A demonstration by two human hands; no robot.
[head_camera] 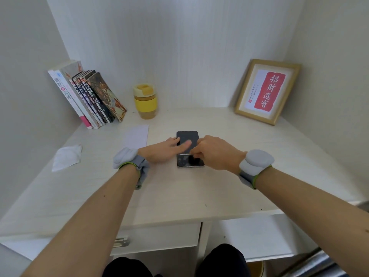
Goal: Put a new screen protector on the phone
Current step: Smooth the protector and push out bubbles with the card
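Head view of a pale wood-grain surface [179, 196] set in a white alcove. The phone [189, 159] lies flat near the middle of the surface, its near end toward the viewer. A dark screen protector [187, 136] lies over the phone's far part, reaching beyond it; whether it is fully seated or tilted cannot be told.

The left hand [161, 149] rests flat at the phone's left edge, fingers [184, 144] extended and spread open, one fingertip lying on the protector. The right hand [215, 151] comes in from the right with its fingers curled; the fingertips meet the protector's near edge, but whether they pinch it or merely press it cannot be told. Each wrist carries a grey strap-on device.

Legible writing: the framed print [267, 90] leaning in the right corner bears large characters 招財進寶 on a red field; its smaller column of script is too fine to read. The leaning books [85, 98] at left show spines with characters, mostly illegible.

Also present: a yellow lidded cup [145, 100], a white card [138, 135] beside the phone, a crumpled wipe [66, 157]. A drawer below the surface is partly hidden by the left arm.
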